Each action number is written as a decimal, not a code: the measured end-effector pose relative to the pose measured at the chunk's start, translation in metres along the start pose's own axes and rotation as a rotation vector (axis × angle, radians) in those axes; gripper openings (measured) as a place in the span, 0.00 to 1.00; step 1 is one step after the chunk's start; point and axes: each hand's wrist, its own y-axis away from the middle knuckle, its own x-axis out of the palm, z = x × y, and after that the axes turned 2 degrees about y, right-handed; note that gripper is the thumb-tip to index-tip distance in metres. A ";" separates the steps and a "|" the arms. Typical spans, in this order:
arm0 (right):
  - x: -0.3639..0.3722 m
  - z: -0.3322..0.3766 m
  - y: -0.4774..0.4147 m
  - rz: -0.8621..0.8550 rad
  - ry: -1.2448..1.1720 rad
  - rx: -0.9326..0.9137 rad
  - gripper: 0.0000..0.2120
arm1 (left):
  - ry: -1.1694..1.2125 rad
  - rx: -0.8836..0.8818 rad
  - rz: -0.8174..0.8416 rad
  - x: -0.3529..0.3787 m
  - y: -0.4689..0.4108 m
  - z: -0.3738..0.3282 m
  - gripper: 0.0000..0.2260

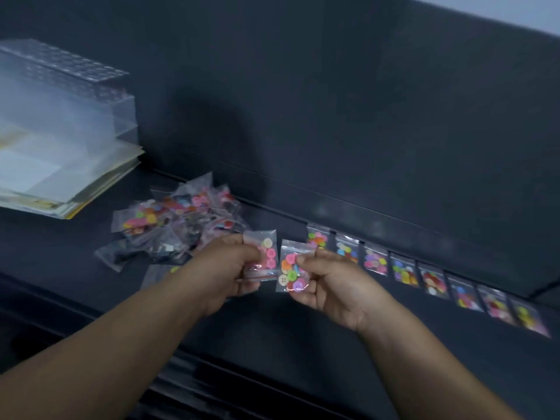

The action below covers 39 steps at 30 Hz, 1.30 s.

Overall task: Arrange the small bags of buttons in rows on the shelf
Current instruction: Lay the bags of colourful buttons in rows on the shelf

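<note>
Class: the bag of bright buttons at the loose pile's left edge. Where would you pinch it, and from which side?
Probably pinch the free left edge of the bag, coming from the left. That clear strip lies flat on bare shelf, while its right side is crowded by the pile.

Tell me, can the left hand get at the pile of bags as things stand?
Probably yes: the pile lies just beyond the left hand, with nothing between. But that hand holds a bag, so its fingers are occupied.
</note>
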 end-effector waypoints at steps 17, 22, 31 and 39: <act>-0.150 -0.033 0.027 -0.712 1.041 -0.273 0.19 | -0.113 -0.046 0.058 0.104 -0.010 0.016 0.08; -0.154 -0.059 0.035 -0.418 1.408 -0.568 0.14 | -0.130 -0.035 0.043 0.114 -0.012 0.021 0.08; -0.168 -0.062 0.020 -0.300 1.504 -0.620 0.22 | -0.118 -0.010 0.043 0.132 -0.011 0.023 0.09; -0.170 -0.056 0.021 -0.296 1.369 -0.685 0.18 | -0.122 0.026 0.079 0.146 -0.011 0.027 0.11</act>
